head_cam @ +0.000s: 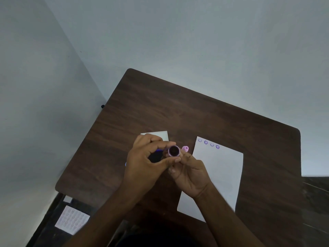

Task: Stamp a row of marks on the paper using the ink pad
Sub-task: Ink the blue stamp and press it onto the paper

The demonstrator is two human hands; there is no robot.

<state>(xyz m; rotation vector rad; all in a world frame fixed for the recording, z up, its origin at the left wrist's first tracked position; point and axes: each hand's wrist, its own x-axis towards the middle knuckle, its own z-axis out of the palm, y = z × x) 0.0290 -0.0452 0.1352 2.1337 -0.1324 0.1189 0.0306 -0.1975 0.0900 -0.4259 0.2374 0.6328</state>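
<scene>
Both hands meet over the middle of the dark wooden bench (178, 107). The left hand (144, 163) and right hand (190, 175) together pinch a small round purple stamp (174, 151), its dark inked face turned up toward the camera; fingers (170, 162) of both close narrowly around its rim. A pink cap-like piece (185, 148) shows at 3 o'clock of the stamp. The white paper (217, 175) lies at 4 o'clock, bearing four purple marks (208, 143) along its far edge. At 11 o'clock a white-edged case (160, 134), possibly the ink pad, is mostly hidden by the left hand.
</scene>
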